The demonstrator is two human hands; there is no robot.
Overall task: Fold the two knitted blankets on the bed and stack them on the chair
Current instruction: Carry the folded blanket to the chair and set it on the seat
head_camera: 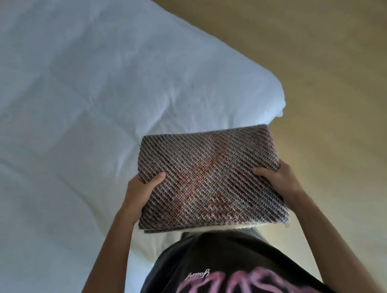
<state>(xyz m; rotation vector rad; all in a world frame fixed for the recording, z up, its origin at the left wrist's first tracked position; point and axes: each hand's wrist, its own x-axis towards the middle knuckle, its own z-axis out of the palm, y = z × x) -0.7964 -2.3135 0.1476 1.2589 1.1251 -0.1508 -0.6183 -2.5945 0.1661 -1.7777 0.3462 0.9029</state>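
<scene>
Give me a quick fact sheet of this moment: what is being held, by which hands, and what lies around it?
held item: folded knitted blanket, diagonal dark and light stripes with reddish patches, held flat
left hand: left hand grips the blanket's left edge, thumb on top
right hand: right hand grips its right edge, thumb on top
underneath: cream strip shows at the near edge; cannot tell what it is
bed: bed, white, rumpled cover, ahead and left
floor: floor, tan, to the right
</scene>
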